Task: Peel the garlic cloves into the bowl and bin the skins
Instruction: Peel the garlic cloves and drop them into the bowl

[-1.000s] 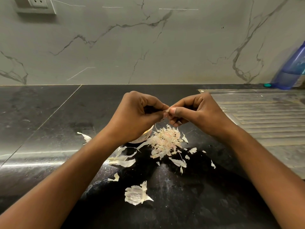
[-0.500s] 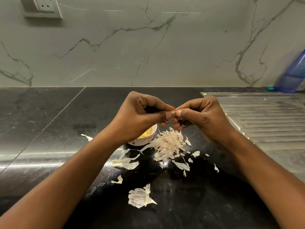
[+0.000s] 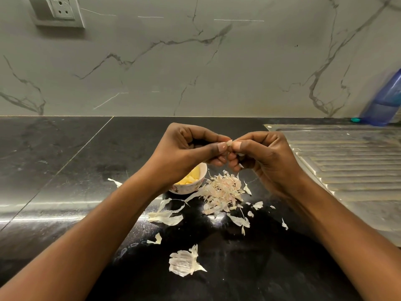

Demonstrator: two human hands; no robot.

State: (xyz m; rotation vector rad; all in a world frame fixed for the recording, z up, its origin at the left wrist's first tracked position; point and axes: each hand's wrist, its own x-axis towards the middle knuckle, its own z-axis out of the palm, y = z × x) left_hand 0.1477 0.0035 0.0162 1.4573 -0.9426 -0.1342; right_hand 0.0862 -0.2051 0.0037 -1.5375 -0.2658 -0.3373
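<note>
You pinch the garlic clove [image 3: 229,143] between the curled fingers [image 3: 213,148] of your left hand [image 3: 186,153] and right hand [image 3: 264,155], at 12 o'clock of the skins [image 3: 221,192], so peel drops onto the surface [image 3: 65,170] while the bowl [image 3: 188,189] sits handy at their 9 o'clock.

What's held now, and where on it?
Garlic piece, pinched from either side by left hand and right hand; only its tip shows.

No readable text, label, brand, number or sign. Print on blue bottle [image 3: 387,101] at right edge blurred, illegible. Small pattern on bowl [image 3: 191,188] wall too small to tell as lettering. No legible marking on wall socket [image 3: 62,8].
</note>
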